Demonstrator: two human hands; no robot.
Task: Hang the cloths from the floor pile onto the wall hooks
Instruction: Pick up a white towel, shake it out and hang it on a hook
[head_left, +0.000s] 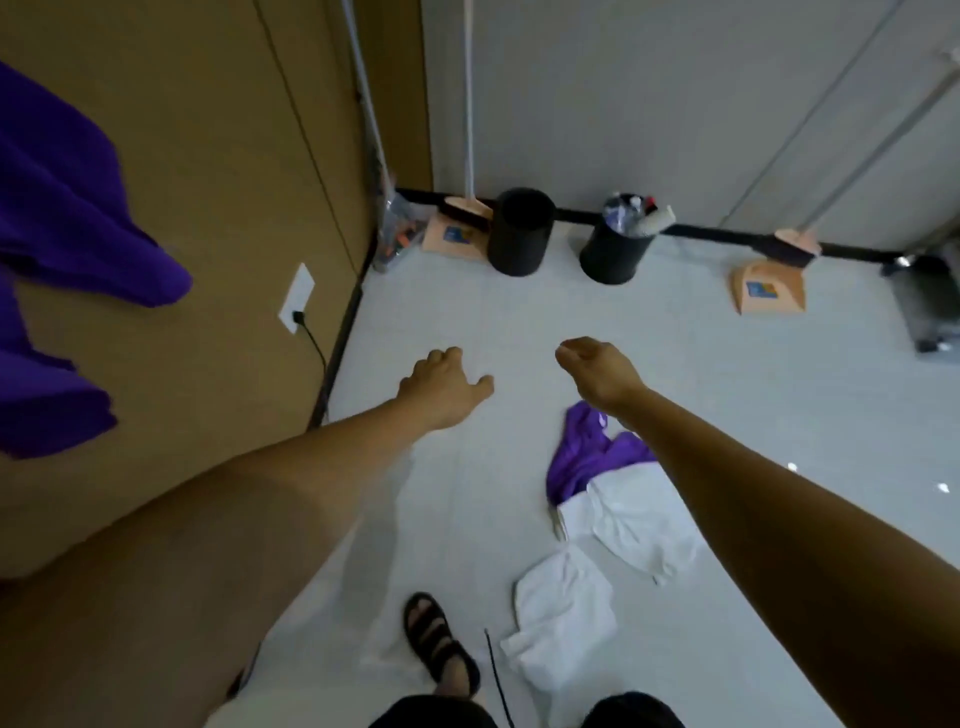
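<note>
A floor pile lies right of centre: a purple cloth (582, 457) on top of a white cloth (639, 525), with another white cloth (566, 613) nearer my foot. Two purple cloths (67, 208) hang on the brown wall at the left edge; their hooks are hidden. My left hand (441, 387) reaches out over the bare floor, fingers loosely bent and holding nothing. My right hand (597, 369) hovers above the purple cloth on the floor, fingers loosely curled and empty. Both arms stretch forward.
Two black bins (519, 234) stand against the far grey wall, with brooms and orange dustpans (769, 288) beside them. A wall socket (296, 299) with a black cable sits low on the brown wall. My sandalled foot (441, 644) is at the bottom.
</note>
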